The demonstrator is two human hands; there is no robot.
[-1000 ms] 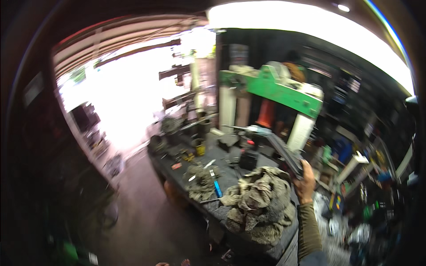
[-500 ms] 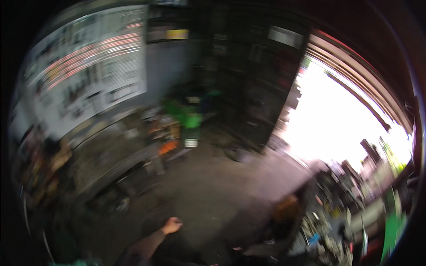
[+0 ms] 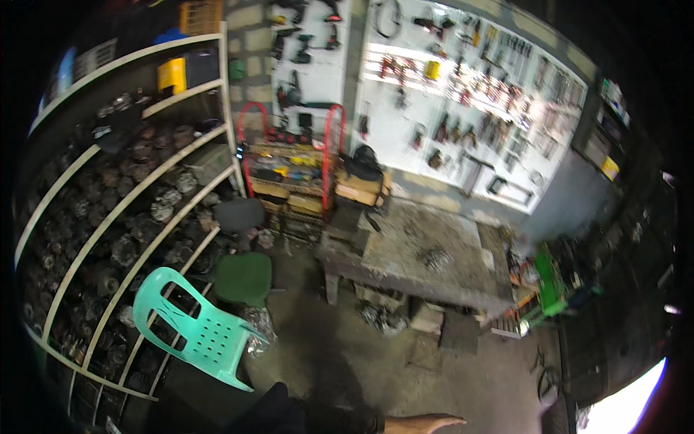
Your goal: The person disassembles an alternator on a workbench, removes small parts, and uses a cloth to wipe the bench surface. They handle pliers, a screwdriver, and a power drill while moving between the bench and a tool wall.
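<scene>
At the lower edge one hand (image 3: 428, 422) stretches flat over the concrete floor (image 3: 361, 362), fingers straight and together, holding nothing; which hand it is cannot be told. A mint plastic chair (image 3: 195, 325) stands nearest, beside the parts shelves (image 3: 116, 217). Beyond sits a worn workbench (image 3: 426, 260), then the tool pegboard (image 3: 463, 94).

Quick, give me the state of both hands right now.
Left hand: not in view.
Right hand: open, fingers stretched flat, holding nothing, out over the concrete floor at the lower edge.
</scene>
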